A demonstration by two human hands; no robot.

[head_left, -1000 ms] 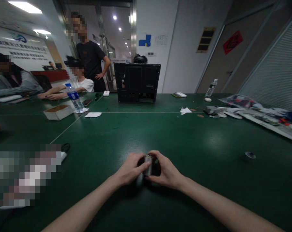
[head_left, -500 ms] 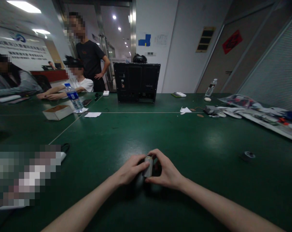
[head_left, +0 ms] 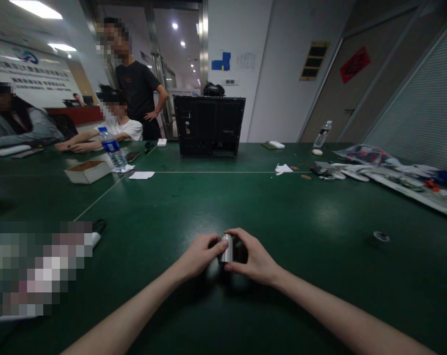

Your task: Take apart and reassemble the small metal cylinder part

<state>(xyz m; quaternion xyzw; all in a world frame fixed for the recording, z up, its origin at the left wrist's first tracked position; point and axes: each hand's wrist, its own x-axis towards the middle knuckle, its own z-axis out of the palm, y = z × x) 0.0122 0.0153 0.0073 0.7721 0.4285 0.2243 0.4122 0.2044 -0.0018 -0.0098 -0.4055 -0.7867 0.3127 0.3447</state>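
Observation:
Both of my hands meet low over the green table (head_left: 282,217), close to its near edge. Between them stands a small shiny metal cylinder (head_left: 226,249), roughly upright. My left hand (head_left: 199,256) curls around its left side with the thumb against the metal. My right hand (head_left: 255,257) wraps the right side, fingers arched over the top and a dark part behind the cylinder partly hidden by them.
A small ring-shaped roll (head_left: 378,237) lies to the right. Farther back stand a black panel (head_left: 209,126), a cardboard box (head_left: 88,171) and a water bottle (head_left: 112,149). Papers and parts (head_left: 386,167) clutter the right side. Other people (head_left: 118,125) sit and stand at the far left.
The cylinder has turned slightly between my fingers, from tilted to more upright. Both hands stay in the same spot on the table.

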